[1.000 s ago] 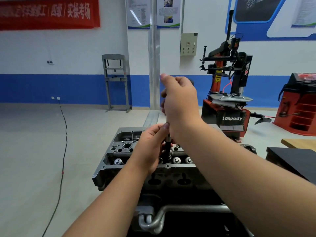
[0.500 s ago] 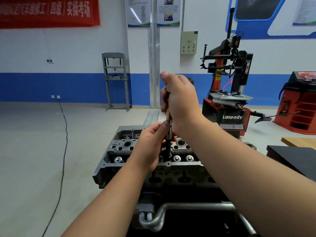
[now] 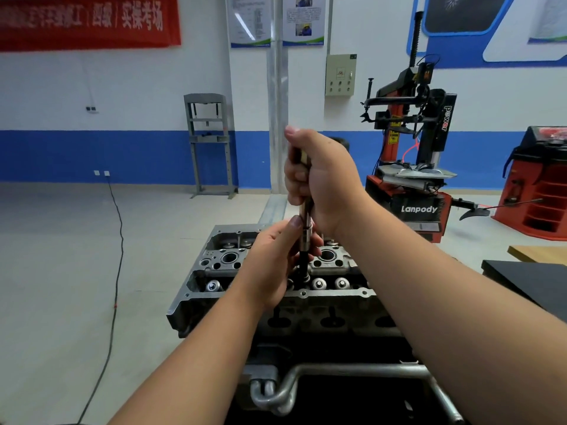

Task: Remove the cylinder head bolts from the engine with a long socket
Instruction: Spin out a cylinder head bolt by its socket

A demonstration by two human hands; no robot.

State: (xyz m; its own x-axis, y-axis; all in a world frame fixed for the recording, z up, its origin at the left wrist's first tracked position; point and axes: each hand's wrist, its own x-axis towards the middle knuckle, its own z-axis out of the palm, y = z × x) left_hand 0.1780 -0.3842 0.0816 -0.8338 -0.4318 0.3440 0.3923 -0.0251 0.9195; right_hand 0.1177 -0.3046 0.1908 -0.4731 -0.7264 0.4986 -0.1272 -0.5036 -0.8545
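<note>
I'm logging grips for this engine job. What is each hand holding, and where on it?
Both hold the long socket tool: the right hand grips its upper end, the left hand pinches the lower shaft above the cylinder head.

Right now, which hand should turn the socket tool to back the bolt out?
Right hand: it already grips the tool at the top. The left hand only steadies the shaft low, near the head.

Right hand [image 3: 322, 179] raised, fist closed, thumb on top. Left hand [image 3: 273, 265] lower, fingers [image 3: 294, 223] curled in a pinch. Both forearms extended forward.
</note>
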